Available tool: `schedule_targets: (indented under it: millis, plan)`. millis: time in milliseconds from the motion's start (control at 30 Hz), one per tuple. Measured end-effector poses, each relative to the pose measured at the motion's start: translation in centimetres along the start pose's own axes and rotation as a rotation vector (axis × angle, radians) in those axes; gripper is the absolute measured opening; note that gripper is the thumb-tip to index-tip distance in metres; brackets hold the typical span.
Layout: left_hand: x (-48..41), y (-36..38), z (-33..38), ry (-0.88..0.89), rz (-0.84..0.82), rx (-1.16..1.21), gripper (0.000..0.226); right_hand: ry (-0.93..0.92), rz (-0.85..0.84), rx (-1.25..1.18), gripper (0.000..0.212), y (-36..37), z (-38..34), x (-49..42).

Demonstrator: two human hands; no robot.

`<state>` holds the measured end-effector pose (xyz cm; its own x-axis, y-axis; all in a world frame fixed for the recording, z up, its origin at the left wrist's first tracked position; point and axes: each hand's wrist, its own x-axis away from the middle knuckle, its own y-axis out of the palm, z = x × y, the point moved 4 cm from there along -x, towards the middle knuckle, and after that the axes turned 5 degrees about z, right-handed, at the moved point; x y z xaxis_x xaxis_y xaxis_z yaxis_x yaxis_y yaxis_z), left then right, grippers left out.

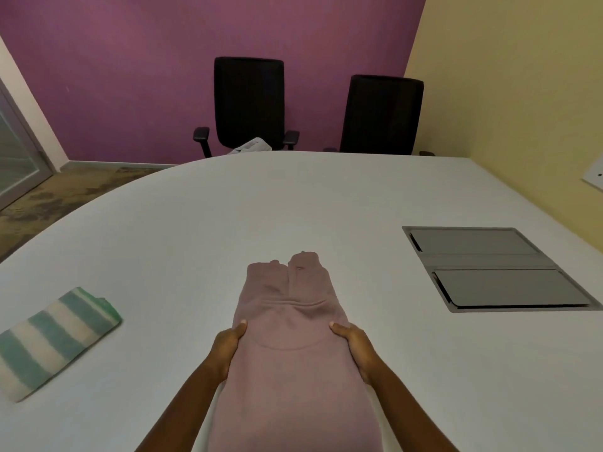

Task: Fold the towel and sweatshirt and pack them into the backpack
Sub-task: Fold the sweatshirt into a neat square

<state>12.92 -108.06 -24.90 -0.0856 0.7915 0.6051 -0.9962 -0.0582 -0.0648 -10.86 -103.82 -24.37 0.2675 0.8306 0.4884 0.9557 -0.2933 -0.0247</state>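
Both hands, left hand [227, 347] and right hand [355, 345], grip the side edges of the pink sweatshirt [290, 337], which lies narrowed lengthwise beside the folded towel [57, 337]; folding is under way, the next move likely an end-to-end fold, and no backpack is visible.

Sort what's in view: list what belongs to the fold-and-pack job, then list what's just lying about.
Job:
pink sweatshirt, gripped at its sides by the left hand and right hand
striped towel, already folded

The backpack is not in view.

Just there:
two black chairs
grey table hatch
crumpled pale cloth on a chair seat
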Motion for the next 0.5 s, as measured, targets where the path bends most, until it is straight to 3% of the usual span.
schedule_targets:
  millis: [133, 200, 267, 400, 500]
  plan:
    - [-0.1, 0.6, 1.1, 0.272, 0.340, -0.486, 0.034, -0.206, 0.255, 0.532, 0.037, -0.1, -1.1, -0.2]
    - [0.4, 0.8, 2.3, 0.417, 0.464, -0.734, 0.036, -0.340, 0.311, 0.780, 0.042, 0.3, -2.3, 0.1]
    - [0.6, 1.3, 3.5, 0.672, 0.526, -0.907, 0.043, -0.480, 0.315, 0.936, 0.047, 0.9, -3.4, 0.3]
    - [0.6, 3.7, 4.1, 1.103, 0.383, -1.042, 0.052, -0.660, 0.179, 1.052, 0.073, 3.5, -4.0, 0.3]
    - [-1.3, 4.4, 1.9, 1.126, 0.241, -1.278, 0.054, -0.626, 0.075, 1.193, 0.098, 4.7, -2.6, -0.9]
